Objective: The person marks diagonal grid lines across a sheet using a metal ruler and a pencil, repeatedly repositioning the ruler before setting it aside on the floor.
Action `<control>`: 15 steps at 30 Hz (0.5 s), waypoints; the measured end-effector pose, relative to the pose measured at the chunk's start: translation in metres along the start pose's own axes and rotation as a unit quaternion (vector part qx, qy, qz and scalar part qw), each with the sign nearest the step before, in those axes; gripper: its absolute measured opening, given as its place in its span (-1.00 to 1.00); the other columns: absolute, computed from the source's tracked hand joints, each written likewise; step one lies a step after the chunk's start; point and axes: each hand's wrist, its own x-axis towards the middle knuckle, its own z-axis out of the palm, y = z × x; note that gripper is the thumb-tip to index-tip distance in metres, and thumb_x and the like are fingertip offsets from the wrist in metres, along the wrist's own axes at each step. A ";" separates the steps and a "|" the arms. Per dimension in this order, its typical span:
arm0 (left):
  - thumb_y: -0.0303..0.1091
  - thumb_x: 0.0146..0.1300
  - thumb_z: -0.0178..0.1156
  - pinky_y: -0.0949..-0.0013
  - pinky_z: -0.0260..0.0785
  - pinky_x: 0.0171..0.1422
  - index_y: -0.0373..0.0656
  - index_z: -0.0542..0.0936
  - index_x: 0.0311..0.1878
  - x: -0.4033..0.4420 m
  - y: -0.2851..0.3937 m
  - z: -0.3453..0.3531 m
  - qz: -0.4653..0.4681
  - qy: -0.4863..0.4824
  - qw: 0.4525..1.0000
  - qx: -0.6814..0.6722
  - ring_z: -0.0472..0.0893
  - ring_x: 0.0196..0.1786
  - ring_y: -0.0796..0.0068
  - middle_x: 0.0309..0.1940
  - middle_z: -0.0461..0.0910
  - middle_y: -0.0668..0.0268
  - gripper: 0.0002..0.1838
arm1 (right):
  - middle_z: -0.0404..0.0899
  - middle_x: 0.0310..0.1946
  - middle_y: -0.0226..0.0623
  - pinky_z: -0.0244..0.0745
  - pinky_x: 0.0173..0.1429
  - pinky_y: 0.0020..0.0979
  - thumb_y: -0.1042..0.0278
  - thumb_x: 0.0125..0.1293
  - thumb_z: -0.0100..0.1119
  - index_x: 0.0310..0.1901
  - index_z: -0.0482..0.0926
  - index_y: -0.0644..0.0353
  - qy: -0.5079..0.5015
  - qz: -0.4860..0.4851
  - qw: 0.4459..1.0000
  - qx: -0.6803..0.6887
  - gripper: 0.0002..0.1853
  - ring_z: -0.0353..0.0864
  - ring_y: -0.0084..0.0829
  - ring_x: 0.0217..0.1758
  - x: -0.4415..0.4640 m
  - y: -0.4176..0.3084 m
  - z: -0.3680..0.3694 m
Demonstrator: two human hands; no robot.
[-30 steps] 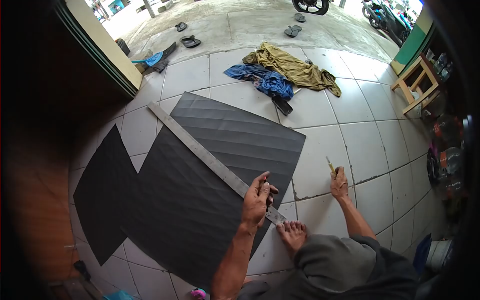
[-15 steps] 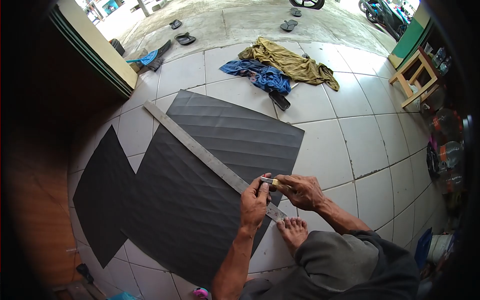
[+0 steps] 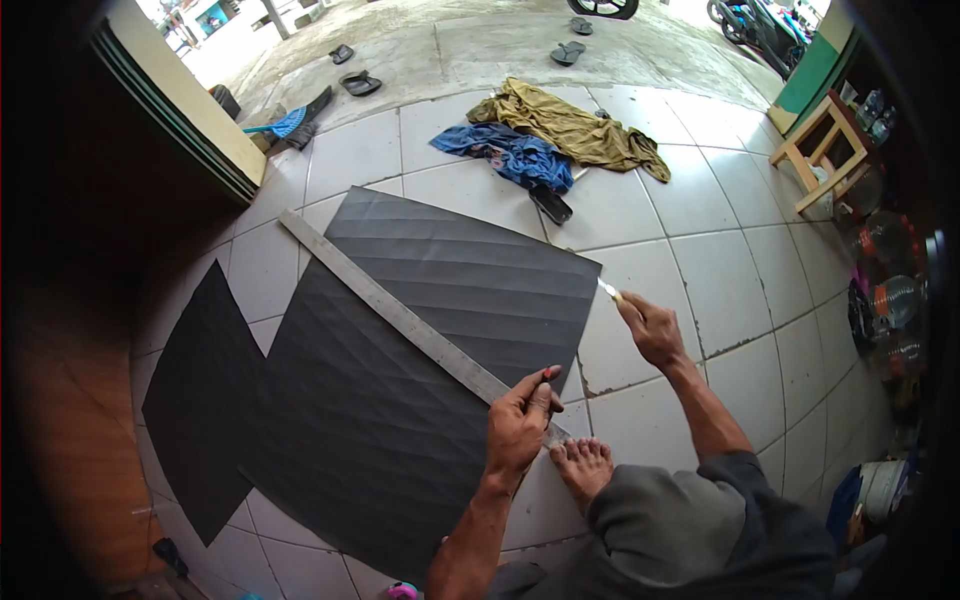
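Observation:
My left hand [image 3: 518, 425] is closed around a thin, dark, pencil-like stick with a red tip [image 3: 548, 373], above the lower end of a long metal ruler [image 3: 400, 318]. To the right, my right hand [image 3: 652, 328] grips a cutter knife [image 3: 609, 289] with a yellowish handle, its bright blade beside the right corner of a black quilted sheet [image 3: 440, 262]. The ruler lies diagonally across this sheet, its lower end by my bare foot [image 3: 582, 462]. More of the dark material [image 3: 205, 400] spreads to the left.
Blue cloth [image 3: 510, 152] and olive cloth [image 3: 580, 125] lie on the tiles beyond the sheet, with a black phone-like object [image 3: 551, 204] beside them. A wooden stool [image 3: 822, 150] and plastic bottles [image 3: 893, 300] stand at right. Sandals [image 3: 360, 83] lie outside the doorway.
My hands have come apart. The right hand with the knife has moved right and away from me, while the left has dropped slightly, still holding the stick.

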 end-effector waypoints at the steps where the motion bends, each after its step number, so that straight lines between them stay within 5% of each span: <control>1: -0.41 0.59 0.09 0.65 0.23 -0.38 -0.33 0.60 0.27 0.001 -0.003 -0.002 -0.009 0.018 0.999 -0.030 0.35 -0.46 0.79 -0.35 0.62 0.35 -0.68 | 0.65 -0.52 -0.07 0.56 -0.40 -0.29 0.20 0.49 0.24 0.07 0.73 0.11 -0.002 -0.001 1.000 0.003 -0.74 0.71 -0.28 -0.51 -0.004 -0.008 -0.003; 3: -0.41 0.59 0.08 0.65 0.22 -0.38 -0.34 0.62 0.23 0.004 -0.005 -0.006 -0.029 0.038 0.998 -0.047 0.35 -0.46 0.80 -0.36 0.62 0.34 -0.70 | 0.72 -0.46 -0.12 0.59 -0.35 -0.31 0.20 0.45 0.30 0.05 0.74 0.11 -0.084 -0.182 0.978 0.058 -0.74 0.75 -0.29 -0.46 -0.031 -0.020 0.003; 5: -0.42 0.60 0.06 0.65 0.21 -0.38 -0.34 0.63 0.20 0.009 -0.007 -0.003 -0.024 0.014 0.999 -0.036 0.35 -0.46 0.79 -0.35 0.62 0.34 -0.72 | 0.78 -0.38 -0.22 0.64 -0.34 -0.34 0.15 0.40 0.37 0.02 0.75 0.07 -0.111 -0.233 0.966 0.009 -0.73 0.77 -0.31 -0.44 -0.044 -0.045 0.008; 11: -0.41 0.60 0.04 0.65 0.18 -0.40 -0.30 0.65 0.15 0.010 -0.002 0.000 -0.006 0.012 0.999 -0.030 0.33 -0.47 0.80 -0.37 0.60 0.37 -0.74 | 0.78 -0.36 -0.21 0.62 -0.38 -0.32 0.11 0.40 0.36 0.05 0.74 0.04 -0.167 -0.237 0.957 -0.023 -0.71 0.75 -0.33 -0.46 -0.040 -0.057 0.018; 13: -0.41 0.61 0.03 0.65 0.17 -0.42 -0.31 0.65 0.12 0.011 -0.006 -0.001 -0.021 0.033 0.999 -0.034 0.33 -0.47 0.81 -0.37 0.60 0.38 -0.74 | 0.77 -0.38 -0.21 0.58 -0.43 -0.31 0.09 0.43 0.33 0.06 0.73 0.05 -0.154 -0.255 0.954 -0.026 -0.70 0.71 -0.32 -0.52 -0.035 -0.042 0.034; 15: -0.39 0.61 0.03 0.65 0.18 -0.42 -0.33 0.64 0.09 0.011 -0.010 -0.003 -0.018 0.026 0.998 -0.056 0.33 -0.48 0.81 -0.38 0.60 0.38 -0.74 | 0.75 -0.44 -0.20 0.56 -0.44 -0.29 0.07 0.45 0.30 0.05 0.74 0.07 -0.006 -0.273 0.962 0.023 -0.69 0.68 -0.34 -0.55 -0.025 -0.036 0.045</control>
